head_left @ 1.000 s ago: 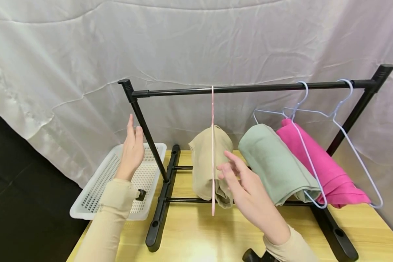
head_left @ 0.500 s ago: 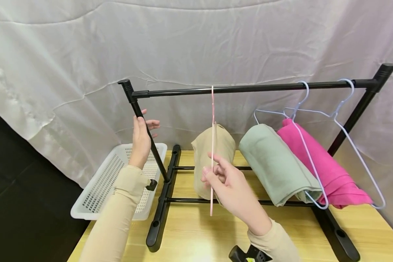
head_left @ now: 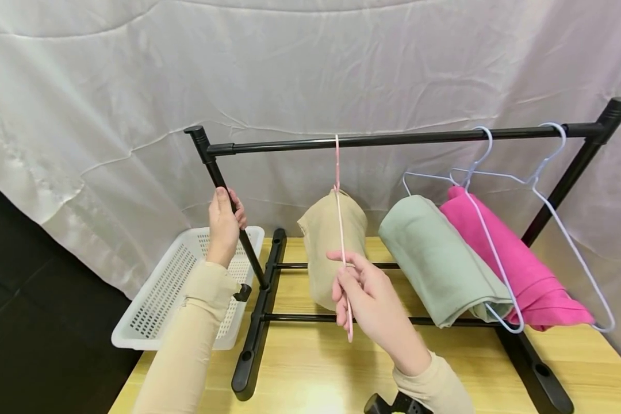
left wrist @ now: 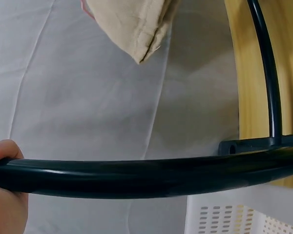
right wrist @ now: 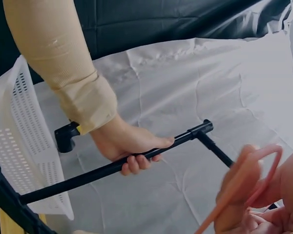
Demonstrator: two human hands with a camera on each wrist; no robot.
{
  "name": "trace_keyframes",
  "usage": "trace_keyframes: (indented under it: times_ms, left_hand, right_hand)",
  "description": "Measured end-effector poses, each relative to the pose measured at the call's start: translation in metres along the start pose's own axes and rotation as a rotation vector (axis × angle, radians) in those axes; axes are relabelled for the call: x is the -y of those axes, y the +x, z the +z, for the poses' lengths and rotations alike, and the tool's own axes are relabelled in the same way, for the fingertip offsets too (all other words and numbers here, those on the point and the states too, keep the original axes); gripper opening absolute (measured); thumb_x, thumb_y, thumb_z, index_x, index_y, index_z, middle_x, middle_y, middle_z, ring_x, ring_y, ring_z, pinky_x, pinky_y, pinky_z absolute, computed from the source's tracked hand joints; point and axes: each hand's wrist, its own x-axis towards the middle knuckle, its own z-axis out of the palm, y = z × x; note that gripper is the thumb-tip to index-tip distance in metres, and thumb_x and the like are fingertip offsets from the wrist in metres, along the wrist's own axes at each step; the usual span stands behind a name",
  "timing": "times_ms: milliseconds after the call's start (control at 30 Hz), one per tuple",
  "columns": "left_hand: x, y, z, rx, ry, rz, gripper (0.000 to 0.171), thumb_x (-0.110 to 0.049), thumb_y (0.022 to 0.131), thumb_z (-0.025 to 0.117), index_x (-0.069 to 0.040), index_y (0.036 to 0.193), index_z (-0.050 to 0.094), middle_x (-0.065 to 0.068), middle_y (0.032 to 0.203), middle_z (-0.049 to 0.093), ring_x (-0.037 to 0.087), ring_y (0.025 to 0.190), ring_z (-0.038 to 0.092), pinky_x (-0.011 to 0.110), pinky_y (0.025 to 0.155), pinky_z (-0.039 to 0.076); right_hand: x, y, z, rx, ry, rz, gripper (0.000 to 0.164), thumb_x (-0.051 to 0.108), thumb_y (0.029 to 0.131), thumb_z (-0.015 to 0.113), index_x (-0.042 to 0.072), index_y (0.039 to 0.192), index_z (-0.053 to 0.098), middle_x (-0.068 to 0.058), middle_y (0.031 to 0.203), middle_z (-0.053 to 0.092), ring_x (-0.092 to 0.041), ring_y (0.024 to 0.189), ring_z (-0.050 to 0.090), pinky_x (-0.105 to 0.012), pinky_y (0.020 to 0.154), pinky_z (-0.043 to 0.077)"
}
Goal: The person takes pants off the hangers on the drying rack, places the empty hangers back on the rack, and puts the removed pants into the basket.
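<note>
My left hand (head_left: 222, 225) grips the left upright post (head_left: 250, 253) of a black clothes rack, its fingers wrapped round the tube, as the right wrist view also shows. Over the rack's top bar (head_left: 284, 145) hooks a pink clothes hanger (head_left: 340, 221), seen nearly edge-on. A folded beige cloth (head_left: 321, 247) hangs over it. At the hanger's near end, my right hand (head_left: 378, 296) holds the pink wire between thumb and fingers, its index finger stretched across. In the right wrist view the looped hanger end (right wrist: 234, 187) shows blurred beside the fingers.
Two light-blue hangers (head_left: 574, 253) hang at the bar's right, carrying a rolled sage-green cloth (head_left: 440, 259) and a bright pink cloth (head_left: 517, 264). A white perforated basket (head_left: 150, 310) stands left of the rack on the wooden table (head_left: 300, 368). A pale curtain (head_left: 310, 69) hangs behind.
My left hand has moved right onto the post and closed round it. My right hand has moved left and taken hold of the pink hanger, whose near end has swung slightly right.
</note>
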Motion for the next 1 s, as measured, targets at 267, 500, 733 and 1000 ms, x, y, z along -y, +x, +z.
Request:
trace_keyframes:
  times_ms: [267, 500, 733, 1000]
  left_hand:
    - [0.001, -0.001, 0.0, -0.006, 0.006, 0.027, 0.049, -0.063, 0.11, 0.025, -0.021, 0.094, 0.045, -0.007, 0.061, 0.035, 0.009, 0.048, 0.031, 0.023, 0.047, 0.028]
    - [0.001, -0.002, 0.0, -0.016, 0.035, 0.032, 0.048, -0.063, 0.111, 0.025, -0.022, 0.094, 0.044, -0.005, 0.063, 0.035, 0.011, 0.049, 0.031, 0.023, 0.049, 0.028]
    - [0.002, -0.001, 0.001, -0.011, 0.011, 0.034, 0.048, -0.062, 0.111, 0.028, -0.021, 0.094, 0.045, -0.005, 0.063, 0.036, 0.009, 0.049, 0.03, 0.022, 0.048, 0.028]
    - [0.003, 0.001, -0.001, 0.023, 0.004, 0.036, 0.05, -0.065, 0.109, 0.029, -0.021, 0.093, 0.045, -0.006, 0.061, 0.036, 0.01, 0.047, 0.033, 0.023, 0.048, 0.03]
  right_hand:
    - [0.002, -0.001, 0.0, -0.068, -0.047, 0.008, 0.028, 0.024, 0.117, 0.048, 0.001, 0.128, 0.061, -0.009, 0.074, 0.054, -0.016, 0.043, 0.05, -0.034, 0.037, 0.046]
    - [0.002, -0.001, -0.011, -0.056, -0.086, -0.01, 0.026, 0.02, 0.116, 0.048, 0.001, 0.127, 0.061, -0.01, 0.075, 0.057, -0.016, 0.047, 0.054, -0.036, 0.038, 0.05]
    - [0.004, -0.002, -0.037, -0.01, -0.205, -0.01, 0.03, 0.029, 0.116, 0.05, 0.003, 0.127, 0.062, -0.015, 0.078, 0.062, -0.015, 0.049, 0.057, -0.038, 0.037, 0.05]
    - [0.009, -0.001, -0.059, -0.036, -0.522, -0.033, 0.026, 0.03, 0.116, 0.05, 0.012, 0.123, 0.068, -0.004, 0.073, 0.061, -0.012, 0.052, 0.057, -0.031, 0.045, 0.051]
